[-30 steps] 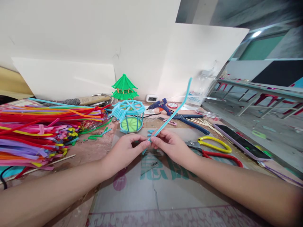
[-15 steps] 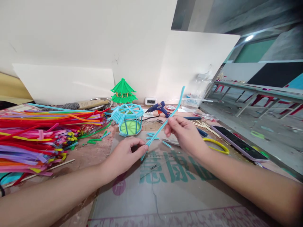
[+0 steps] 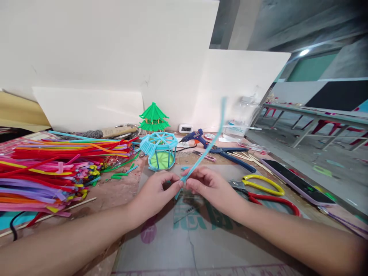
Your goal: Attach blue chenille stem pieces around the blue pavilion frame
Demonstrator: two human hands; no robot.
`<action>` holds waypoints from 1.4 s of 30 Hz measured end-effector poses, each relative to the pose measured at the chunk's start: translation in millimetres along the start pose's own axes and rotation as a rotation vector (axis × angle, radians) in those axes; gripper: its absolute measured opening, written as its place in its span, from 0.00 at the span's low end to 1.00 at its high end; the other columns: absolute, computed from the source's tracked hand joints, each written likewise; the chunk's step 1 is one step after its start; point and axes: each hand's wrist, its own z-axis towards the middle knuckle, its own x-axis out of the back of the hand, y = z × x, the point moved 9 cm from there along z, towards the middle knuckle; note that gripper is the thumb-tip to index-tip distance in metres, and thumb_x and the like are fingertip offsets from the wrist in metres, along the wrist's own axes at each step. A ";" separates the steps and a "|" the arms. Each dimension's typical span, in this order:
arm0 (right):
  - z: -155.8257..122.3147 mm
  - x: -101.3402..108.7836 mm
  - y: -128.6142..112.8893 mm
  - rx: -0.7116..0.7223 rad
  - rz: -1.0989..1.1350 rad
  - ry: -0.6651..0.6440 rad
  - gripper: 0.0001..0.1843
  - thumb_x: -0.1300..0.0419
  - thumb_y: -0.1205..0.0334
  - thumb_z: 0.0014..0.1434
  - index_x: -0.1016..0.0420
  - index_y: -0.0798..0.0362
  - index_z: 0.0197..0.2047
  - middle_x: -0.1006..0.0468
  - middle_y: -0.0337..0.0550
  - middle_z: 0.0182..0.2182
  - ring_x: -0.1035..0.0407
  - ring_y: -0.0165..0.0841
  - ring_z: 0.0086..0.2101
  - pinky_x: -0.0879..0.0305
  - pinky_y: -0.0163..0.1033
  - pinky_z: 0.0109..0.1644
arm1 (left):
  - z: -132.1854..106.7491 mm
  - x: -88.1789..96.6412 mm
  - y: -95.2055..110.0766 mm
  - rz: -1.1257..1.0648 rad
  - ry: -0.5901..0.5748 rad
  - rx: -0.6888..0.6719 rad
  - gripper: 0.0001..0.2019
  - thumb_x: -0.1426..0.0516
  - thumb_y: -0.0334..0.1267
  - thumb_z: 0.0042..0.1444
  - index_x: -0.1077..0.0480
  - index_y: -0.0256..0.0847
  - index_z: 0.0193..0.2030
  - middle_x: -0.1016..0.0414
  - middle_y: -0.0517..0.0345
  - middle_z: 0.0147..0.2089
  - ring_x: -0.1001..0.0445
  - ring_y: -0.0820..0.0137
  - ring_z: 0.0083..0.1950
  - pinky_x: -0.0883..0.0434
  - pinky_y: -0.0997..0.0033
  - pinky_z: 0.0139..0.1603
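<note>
My left hand (image 3: 156,191) and my right hand (image 3: 208,188) meet fingertip to fingertip over a cardboard sheet (image 3: 198,237). Both pinch the lower end of a long light-blue pipe cleaner (image 3: 211,142), which rises up and to the right and is blurred near its top. Just beyond the hands stands a small light-blue pavilion model with a green floor (image 3: 160,150). Behind it is a green pagoda model (image 3: 153,117). A clear triangle ruler (image 3: 185,209) lies under the hands.
A big heap of coloured pipe cleaners (image 3: 57,168) fills the left. A blue glue gun (image 3: 195,137), blue-handled pliers (image 3: 234,155), yellow and red handled cutters (image 3: 264,189) and a phone (image 3: 296,180) lie to the right. White boards (image 3: 92,105) stand behind.
My right hand, which had slid up along the pipe cleaner away from the left, has come back down to pinch it right beside my left fingertips. The free end swung upright.
</note>
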 end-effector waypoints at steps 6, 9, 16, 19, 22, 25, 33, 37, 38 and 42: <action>3.3 4.3 14.9 -0.040 -0.123 0.037 0.13 0.42 0.53 0.61 0.26 0.54 0.33 0.27 0.38 0.26 0.34 0.30 0.28 0.37 0.36 0.33 | 1.1 -4.1 -3.7 -0.016 -0.036 0.001 0.13 0.47 0.43 0.62 0.25 0.39 0.33 0.24 0.61 0.32 0.30 0.72 0.35 0.35 0.76 0.38; 4.7 11.4 14.3 -0.052 -0.106 0.101 0.14 0.42 0.52 0.61 0.27 0.54 0.31 0.26 0.39 0.26 0.33 0.30 0.28 0.36 0.36 0.33 | 0.5 -5.5 -6.0 -0.025 -0.050 0.026 0.14 0.47 0.43 0.62 0.24 0.39 0.34 0.24 0.61 0.32 0.29 0.71 0.35 0.35 0.76 0.38; 4.1 15.8 8.5 -0.046 0.015 0.157 0.13 0.39 0.52 0.58 0.27 0.54 0.35 0.25 0.37 0.26 0.29 0.30 0.29 0.32 0.36 0.36 | 1.7 -7.7 -2.8 -0.012 -0.088 0.001 0.15 0.48 0.42 0.63 0.23 0.38 0.35 0.25 0.60 0.31 0.30 0.71 0.36 0.36 0.76 0.38; 2.8 16.9 9.6 -0.061 -0.007 0.166 0.14 0.39 0.50 0.57 0.27 0.53 0.34 0.25 0.37 0.26 0.30 0.30 0.29 0.32 0.36 0.36 | 1.3 -8.2 -2.8 0.019 -0.079 -0.012 0.15 0.48 0.43 0.63 0.23 0.38 0.34 0.25 0.60 0.31 0.30 0.71 0.36 0.36 0.75 0.38; 3.8 18.2 13.2 -0.080 -0.028 0.164 0.17 0.38 0.46 0.56 0.28 0.54 0.34 0.25 0.38 0.26 0.30 0.31 0.28 0.32 0.37 0.36 | 0.4 -7.1 -2.6 0.032 -0.043 -0.036 0.14 0.47 0.42 0.63 0.24 0.39 0.33 0.26 0.60 0.30 0.30 0.71 0.36 0.37 0.75 0.39; 6.6 20.1 15.0 -0.084 -0.085 0.157 0.21 0.40 0.42 0.56 0.29 0.54 0.30 0.25 0.40 0.25 0.30 0.32 0.28 0.32 0.38 0.35 | 0.7 -3.8 -3.9 0.053 0.009 -0.038 0.13 0.46 0.42 0.62 0.24 0.40 0.32 0.26 0.61 0.30 0.30 0.71 0.36 0.38 0.73 0.40; 6.1 23.4 7.9 -0.007 -0.059 0.201 0.25 0.51 0.42 0.66 0.37 0.51 0.25 0.29 0.39 0.22 0.35 0.31 0.27 0.38 0.37 0.35 | 1.3 10.7 -11.6 -0.096 0.149 0.062 0.12 0.46 0.41 0.60 0.26 0.39 0.30 0.25 0.59 0.33 0.29 0.69 0.40 0.36 0.73 0.44; 13.5 73.3 16.5 -0.028 0.184 0.439 0.23 0.47 0.42 0.63 0.38 0.50 0.25 0.31 0.37 0.21 0.39 0.31 0.24 0.41 0.37 0.30 | 0.7 12.3 -12.0 -0.113 0.159 0.063 0.13 0.47 0.44 0.61 0.28 0.39 0.30 0.25 0.59 0.34 0.29 0.69 0.40 0.35 0.72 0.43; 16.0 92.4 15.6 -0.006 0.203 0.513 0.22 0.43 0.42 0.60 0.36 0.50 0.25 0.32 0.37 0.20 0.39 0.30 0.23 0.41 0.37 0.29 | 0.5 11.7 -12.2 -0.112 0.152 0.065 0.13 0.47 0.44 0.61 0.28 0.39 0.31 0.25 0.59 0.34 0.29 0.68 0.40 0.35 0.72 0.43; 22.2 156.7 7.5 0.067 0.166 0.720 0.20 0.31 0.44 0.46 0.33 0.49 0.26 0.33 0.37 0.22 0.39 0.31 0.23 0.40 0.39 0.28 | 0.3 8.4 -14.5 -0.089 0.112 0.095 0.15 0.47 0.46 0.62 0.27 0.40 0.31 0.25 0.57 0.36 0.29 0.67 0.42 0.34 0.71 0.45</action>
